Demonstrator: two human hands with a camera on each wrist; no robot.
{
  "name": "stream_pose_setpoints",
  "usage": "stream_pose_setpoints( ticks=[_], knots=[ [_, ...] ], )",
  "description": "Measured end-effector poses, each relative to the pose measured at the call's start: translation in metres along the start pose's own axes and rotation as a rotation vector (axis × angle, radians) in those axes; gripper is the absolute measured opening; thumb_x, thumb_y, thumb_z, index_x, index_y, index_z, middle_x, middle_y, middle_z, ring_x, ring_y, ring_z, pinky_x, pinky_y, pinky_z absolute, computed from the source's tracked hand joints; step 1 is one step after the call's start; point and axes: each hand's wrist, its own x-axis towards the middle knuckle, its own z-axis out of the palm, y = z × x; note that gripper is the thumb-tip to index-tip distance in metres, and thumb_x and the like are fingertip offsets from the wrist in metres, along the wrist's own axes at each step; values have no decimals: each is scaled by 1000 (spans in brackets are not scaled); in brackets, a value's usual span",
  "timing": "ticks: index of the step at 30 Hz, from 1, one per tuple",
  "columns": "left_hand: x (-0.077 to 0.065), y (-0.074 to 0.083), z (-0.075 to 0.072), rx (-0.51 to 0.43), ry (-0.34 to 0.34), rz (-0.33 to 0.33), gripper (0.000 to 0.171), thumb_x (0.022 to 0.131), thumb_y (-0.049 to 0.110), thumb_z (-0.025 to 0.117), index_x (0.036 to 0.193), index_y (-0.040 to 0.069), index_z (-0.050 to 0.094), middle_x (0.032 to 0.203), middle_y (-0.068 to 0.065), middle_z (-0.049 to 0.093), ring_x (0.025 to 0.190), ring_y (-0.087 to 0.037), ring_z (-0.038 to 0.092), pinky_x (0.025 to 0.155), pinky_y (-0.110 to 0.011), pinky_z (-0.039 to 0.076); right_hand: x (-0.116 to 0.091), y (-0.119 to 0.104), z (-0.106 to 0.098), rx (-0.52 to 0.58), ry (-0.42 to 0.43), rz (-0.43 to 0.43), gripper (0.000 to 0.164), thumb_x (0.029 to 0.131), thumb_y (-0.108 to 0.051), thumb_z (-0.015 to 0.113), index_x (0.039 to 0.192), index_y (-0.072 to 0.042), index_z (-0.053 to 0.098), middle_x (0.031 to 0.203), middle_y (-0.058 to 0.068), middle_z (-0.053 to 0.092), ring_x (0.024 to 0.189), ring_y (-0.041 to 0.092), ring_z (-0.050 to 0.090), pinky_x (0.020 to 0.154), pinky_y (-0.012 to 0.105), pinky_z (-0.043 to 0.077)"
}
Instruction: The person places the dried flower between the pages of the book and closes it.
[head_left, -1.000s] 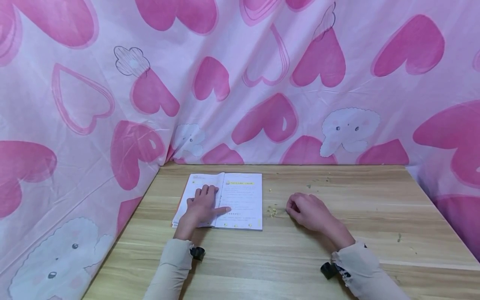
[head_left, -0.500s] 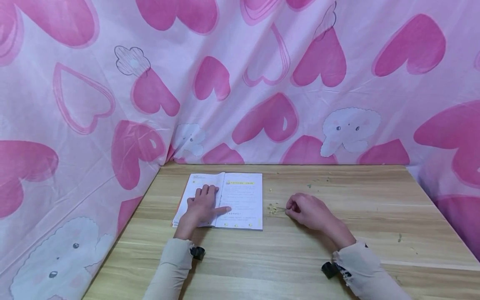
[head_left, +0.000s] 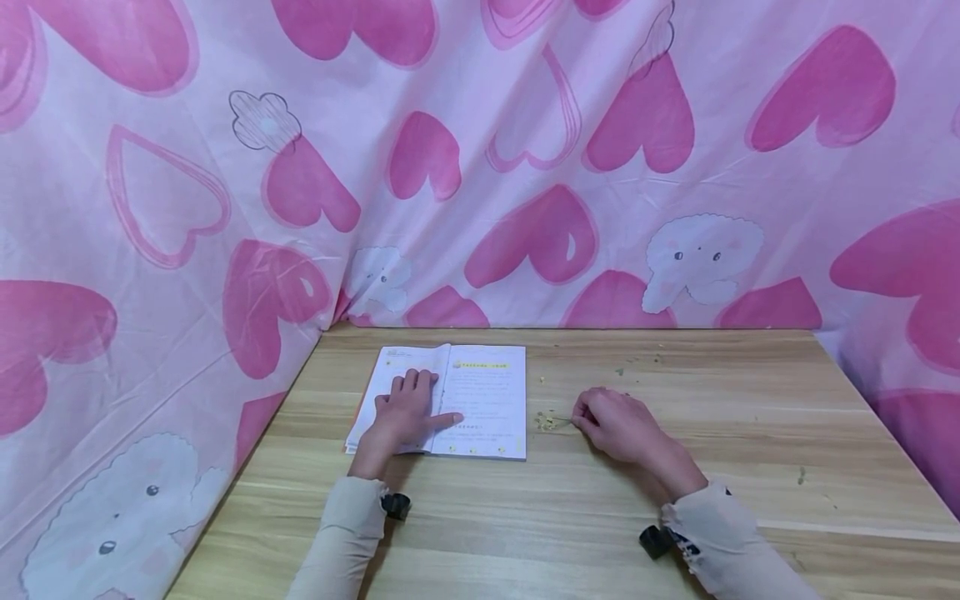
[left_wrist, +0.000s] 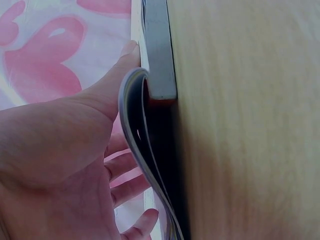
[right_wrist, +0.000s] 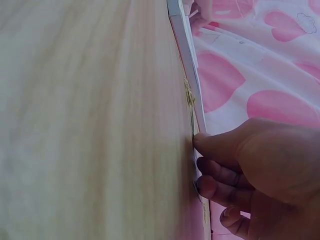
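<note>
An open book (head_left: 491,392) with printed pages and yellow heading strips lies on the wooden table. My left hand (head_left: 405,414) rests on it with fingers spread over the left page, thumb reaching across the fold to the right page. Seen from the left wrist, the near page edges curl up beside the palm. Just right of the book, my right hand (head_left: 618,421) pinches the thin stem of a small dried sprig with yellow flowers (head_left: 550,422) between thumb and forefinger. The right wrist view shows the yellow tip (right_wrist: 189,94) low over the table, near the book's side.
Small leaf crumbs (head_left: 621,372) and yellow bits lie scattered behind the right hand, with a few more flecks (head_left: 801,475) at the right. A pink heart-patterned cloth (head_left: 525,233) hangs along the back and both sides of the wooden table (head_left: 510,533).
The sprig's stem shows more plainly between the right fingers and the yellow flowers than one second ago. The right hand has shifted only slightly; the left hand and book stay put.
</note>
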Motion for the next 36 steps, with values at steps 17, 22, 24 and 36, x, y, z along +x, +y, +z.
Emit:
stream_pose_setpoints(
  ticks=[17, 22, 24, 36],
  knots=[
    [0, -1, 1, 9, -1, 1, 90, 90, 67, 79, 154, 13, 45, 148, -14, 50, 130, -36, 45, 101, -65, 43, 2, -2, -1, 20, 20, 2, 6, 97, -23, 82, 102, -20, 79, 94, -8, 70, 84, 9, 61, 75, 35, 54],
    [0, -1, 0, 8, 5, 5, 90, 90, 67, 79, 154, 12, 45, 147, -14, 51, 129, -36, 45, 100, -65, 43, 4, -6, -3, 27, 1, 18, 8, 97, -21, 82, 91, -25, 79, 85, -11, 69, 76, 8, 58, 71, 32, 50],
    [0, -1, 0, 11, 4, 5, 90, 90, 67, 78, 154, 13, 45, 147, -14, 51, 129, -35, 45, 100, -65, 43, 4, -8, -4, 24, -13, 12, 9, 99, -21, 81, 91, -24, 78, 84, -11, 68, 75, 9, 57, 71, 32, 49],
    [1, -2, 1, 19, -3, 8, 90, 91, 69, 76, 155, 13, 45, 148, -13, 50, 130, -35, 45, 100, -64, 43, -1, -7, 1, -44, 11, -73, 15, 104, -18, 72, 90, -20, 67, 87, -8, 61, 78, 9, 53, 71, 32, 48]
  ],
)
